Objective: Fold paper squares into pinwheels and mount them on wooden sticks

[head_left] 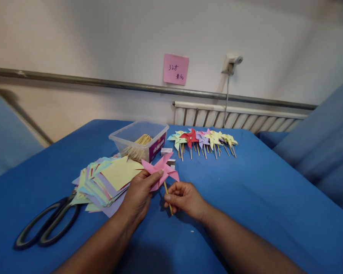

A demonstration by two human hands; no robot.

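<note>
A pink paper pinwheel (161, 169) is held over the blue table (260, 198). My left hand (138, 194) pinches the pinwheel's lower left blade between thumb and fingers. My right hand (184, 198) grips the thin wooden stick (168, 198) that runs down from the pinwheel's centre. Both hands are close together near the table's middle.
A stack of coloured paper squares (105, 180) lies left of my hands, with black scissors (45, 226) beyond it. A clear plastic box (138, 139) holds wooden sticks. A row of several finished pinwheels (202, 140) lies behind. A pink note (175, 69) hangs on the wall.
</note>
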